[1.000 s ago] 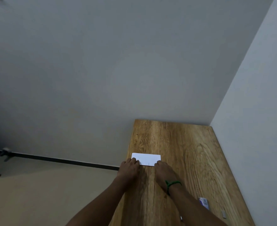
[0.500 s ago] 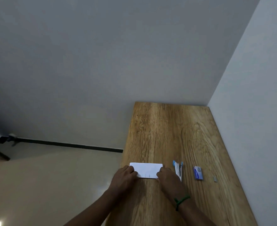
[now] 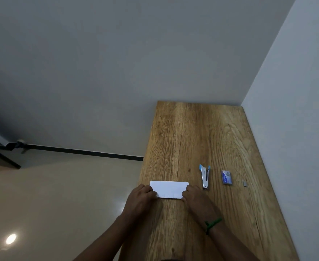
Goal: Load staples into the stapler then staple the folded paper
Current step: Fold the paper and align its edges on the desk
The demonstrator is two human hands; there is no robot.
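Note:
A folded white paper (image 3: 169, 189) lies flat near the left edge of the wooden table (image 3: 196, 136). My left hand (image 3: 140, 200) presses on its left end and my right hand (image 3: 197, 199) presses on its right end, fingers bent over the paper. To the right of the paper lies a silver stapler (image 3: 204, 177) with blue tips, swung open in a narrow V. Further right sits a small blue staple box (image 3: 226, 177), and beyond it a small grey strip of staples (image 3: 245, 183).
The table runs along a white wall (image 3: 296, 110) on the right and ends at a grey wall at the back. Left of the table is beige floor (image 3: 61, 204) with a black skirting line. A green band circles my right wrist (image 3: 212, 224).
The view has tilted down, bringing the stapler, staple box and staple strip fully into sight. Both hands stay pressed on the ends of the paper.

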